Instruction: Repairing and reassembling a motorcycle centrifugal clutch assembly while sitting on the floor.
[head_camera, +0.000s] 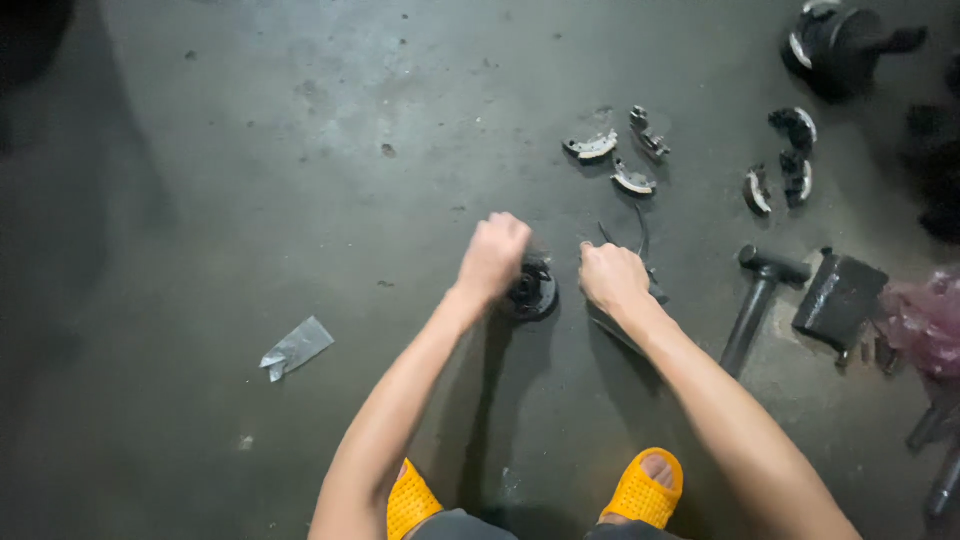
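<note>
Yellow perforated rubber sandals (645, 490) nearest. Left hand (493, 255) fisted on round black metal drum part (530, 291) just right-below it; right hand (612, 278) clenched around thin dark tool (641, 230), close right. Curved grey brake shoes (612, 160) farther.

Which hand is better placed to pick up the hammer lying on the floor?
The right hand, probably. The hammer lies on the floor on its side of the round black part, with nothing between them. The left hand rests on that part and would have to cross over the right forearm.
</note>
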